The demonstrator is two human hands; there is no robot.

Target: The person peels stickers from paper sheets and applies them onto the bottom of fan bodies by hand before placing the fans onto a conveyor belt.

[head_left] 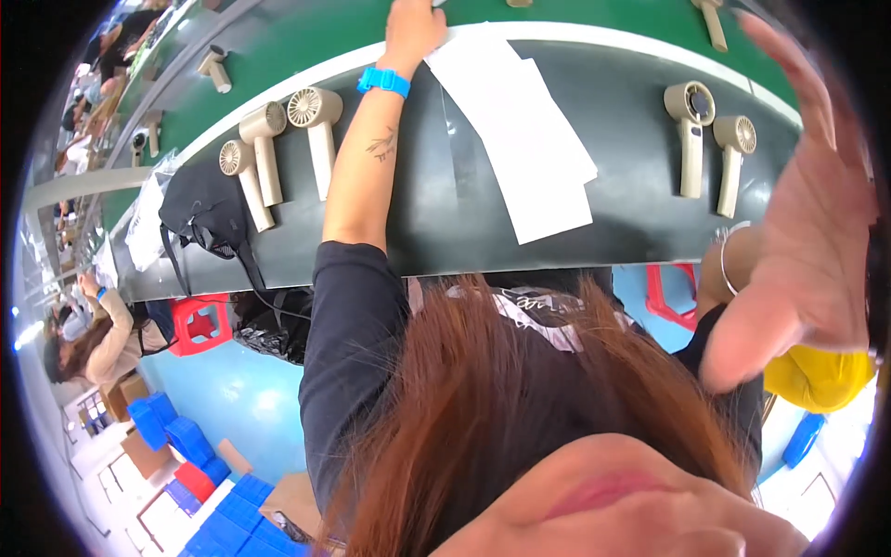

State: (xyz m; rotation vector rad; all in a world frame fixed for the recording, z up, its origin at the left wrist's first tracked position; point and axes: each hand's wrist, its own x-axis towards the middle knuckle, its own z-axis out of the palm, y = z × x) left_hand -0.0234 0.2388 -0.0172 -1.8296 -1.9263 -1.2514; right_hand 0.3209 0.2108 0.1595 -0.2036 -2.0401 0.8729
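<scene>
**Left hand at the paper's far end, right hand raised and bare**

In the head view, our left hand (413, 28), with a blue wristband (383, 82) on the wrist, reaches far across the counter (436, 213). It rests at the far end of the white paper sheets (520, 139). The picture's upper edge cuts off the fingers, so we cannot tell whether the grip has closed on the paper or only lies there. Our right hand (807, 213) is lifted near the camera with fingers spread, grasping nothing, and a thin bracelet (729, 260) sits on its wrist.

The sheets lie flat and overlapping, running from the hand toward the near right. We judge them light, limp and easily creased, and likely to slide on the smooth dark top. A pinch at a free corner or edge looks the best hold.

Three beige handheld fans (316, 121) lie left of the arm and two more fans (691, 121) lie far right, all well apart from the paper. Beyond the counter runs a green conveyor belt (278, 37). A black bag (200, 209) slumps at the counter's left end, above a red stool (200, 320). Blue crates (176, 436) are stacked on the pale blue floor (241, 390), and a co-worker (102, 334) sits further left.
</scene>
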